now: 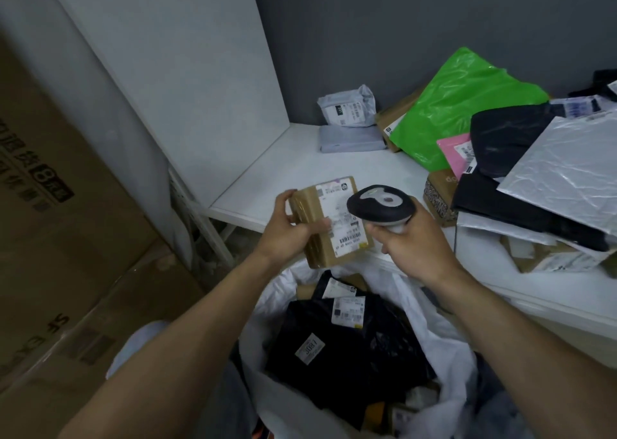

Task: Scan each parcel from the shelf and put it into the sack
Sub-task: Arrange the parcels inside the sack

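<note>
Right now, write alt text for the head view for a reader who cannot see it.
The left hand holds a small cardboard box, label up, beside a scanner gripped in the right hand, above an open white sack of parcels. More parcels, one a green bag, lie on a white shelf.

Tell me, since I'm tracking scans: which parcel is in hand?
The small brown cardboard box, held by the left hand over the sack; the others lie on the shelf.
</note>
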